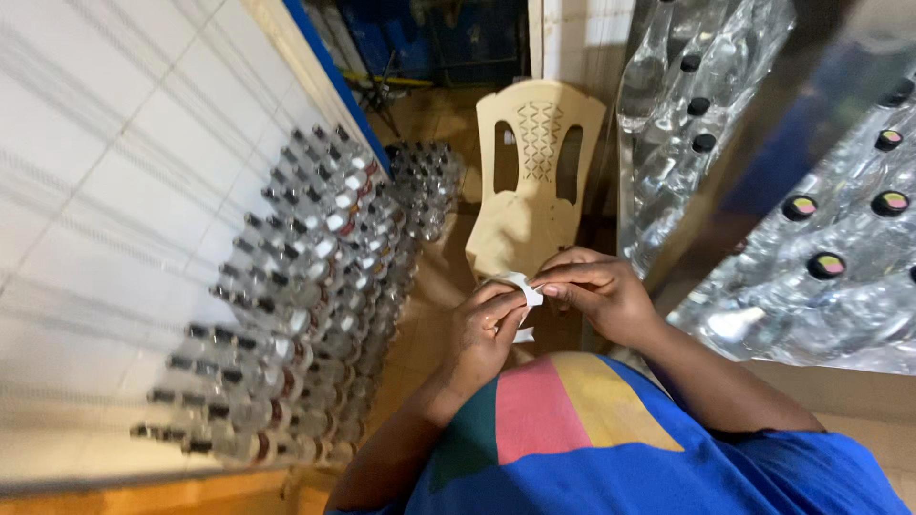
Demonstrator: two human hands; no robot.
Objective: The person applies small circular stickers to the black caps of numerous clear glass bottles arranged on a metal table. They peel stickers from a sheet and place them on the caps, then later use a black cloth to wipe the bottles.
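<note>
Holding a small white paper strip between them, both hands pinch it, the left hand from below and the right hand from above. Rows of clear bottles with dark caps lie stacked at the left by a white tiled wall. A cream plastic chair stands far ahead. Wrapped bottle packs at the right are cut off.

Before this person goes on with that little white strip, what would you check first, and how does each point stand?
1. Both hands on the white strip: ok; left hand and right hand pinch it.
2. Strip untorn: cannot tell, fingers hide part.
3. Rows of clear bottles along the tiled wall upright: ok.
4. Beige plastic chair seat bare: ok.
5. Wrapped bottle packs steady: cannot tell.
</note>
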